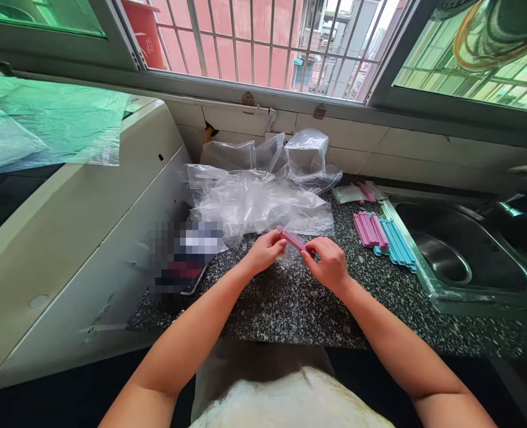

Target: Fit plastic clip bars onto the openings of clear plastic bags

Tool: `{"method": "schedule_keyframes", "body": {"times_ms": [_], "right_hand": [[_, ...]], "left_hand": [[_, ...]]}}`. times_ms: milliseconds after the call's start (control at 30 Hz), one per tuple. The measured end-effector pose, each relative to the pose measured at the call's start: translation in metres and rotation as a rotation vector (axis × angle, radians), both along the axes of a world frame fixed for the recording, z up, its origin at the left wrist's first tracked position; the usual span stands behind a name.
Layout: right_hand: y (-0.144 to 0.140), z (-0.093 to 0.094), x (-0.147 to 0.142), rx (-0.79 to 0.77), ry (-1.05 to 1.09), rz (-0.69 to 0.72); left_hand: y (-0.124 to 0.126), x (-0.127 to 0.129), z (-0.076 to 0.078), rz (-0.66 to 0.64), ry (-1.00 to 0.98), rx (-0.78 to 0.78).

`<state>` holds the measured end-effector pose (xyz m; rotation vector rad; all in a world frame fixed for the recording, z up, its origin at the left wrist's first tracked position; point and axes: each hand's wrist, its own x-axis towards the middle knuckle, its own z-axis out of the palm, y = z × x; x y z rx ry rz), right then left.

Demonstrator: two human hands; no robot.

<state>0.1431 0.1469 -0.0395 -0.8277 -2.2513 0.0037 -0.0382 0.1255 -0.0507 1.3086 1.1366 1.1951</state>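
Note:
My left hand (264, 251) and my right hand (329, 263) both grip one pink sealing clip (292, 239), each at one end, just above the speckled granite counter (290, 303). A small clear plastic bag (290, 252) hangs under the clip between the hands. Behind the hands lies a heap of clear plastic bags (257, 199). To the right lie several pink clips (369, 229) side by side and, next to them, several blue clips (396, 242) at the sink's edge.
A steel sink (464, 255) with a tap (515, 208) is set in the counter at the right. A white appliance (76, 238) stands at the left, with green plastic sheet (44, 122) on it. A blurred packet (185, 255) lies beside it. A barred window (263, 41) runs behind.

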Motion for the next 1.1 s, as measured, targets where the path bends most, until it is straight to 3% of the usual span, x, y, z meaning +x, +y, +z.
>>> {"method": "schedule_keyframes", "body": {"times_ms": [433, 1100], "right_hand": [[0.005, -0.009, 0.004, -0.075, -0.005, 0.049], [0.008, -0.01, 0.008, -0.028, -0.075, 0.068]], "left_hand": [[-0.003, -0.002, 0.008, -0.055, 0.003, -0.112], [-0.003, -0.01, 0.013, -0.064, 0.0, -0.039]]}}
